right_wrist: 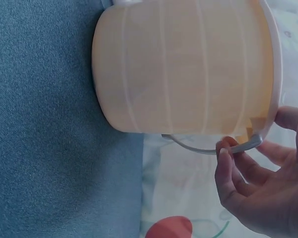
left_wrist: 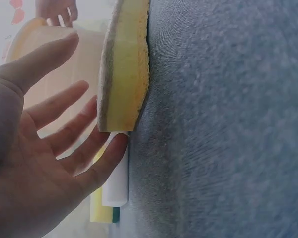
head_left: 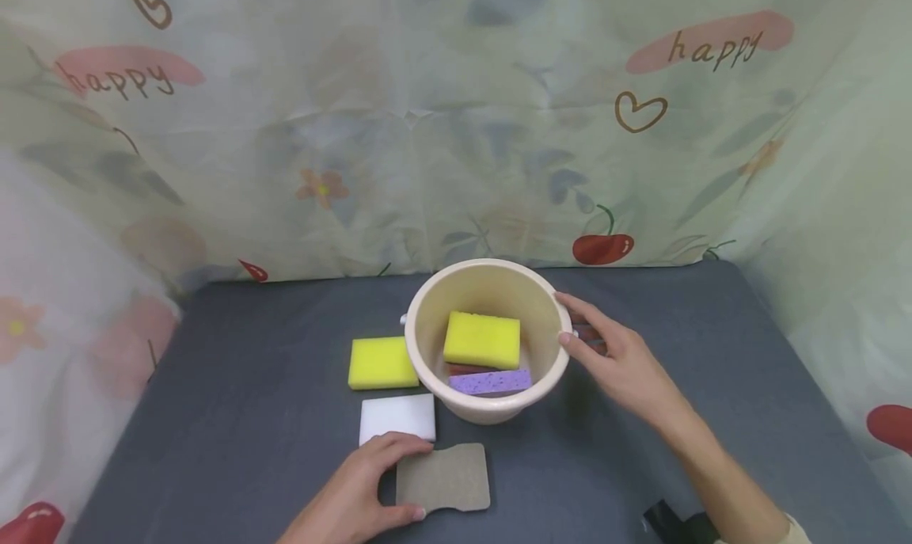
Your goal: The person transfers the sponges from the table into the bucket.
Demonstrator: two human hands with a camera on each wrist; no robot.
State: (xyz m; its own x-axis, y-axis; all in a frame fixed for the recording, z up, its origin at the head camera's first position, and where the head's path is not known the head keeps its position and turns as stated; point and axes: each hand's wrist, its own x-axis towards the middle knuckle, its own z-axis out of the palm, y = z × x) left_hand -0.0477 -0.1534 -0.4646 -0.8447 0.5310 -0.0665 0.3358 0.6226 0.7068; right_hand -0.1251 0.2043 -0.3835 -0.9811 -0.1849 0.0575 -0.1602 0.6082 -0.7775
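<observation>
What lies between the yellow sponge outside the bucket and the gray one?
The white block, with the left hand reaching over its near edge, as the head view shows.

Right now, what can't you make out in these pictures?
Head view: red thing in the bucket, mostly hidden by a yellow sponge and the purple sponge.
Head view: right end of the other yellow sponge, behind the bucket.
Head view: black thing, cut off by the bottom edge.
Left wrist view: one end of the gray-topped sponge, cut off by the top edge.
</observation>
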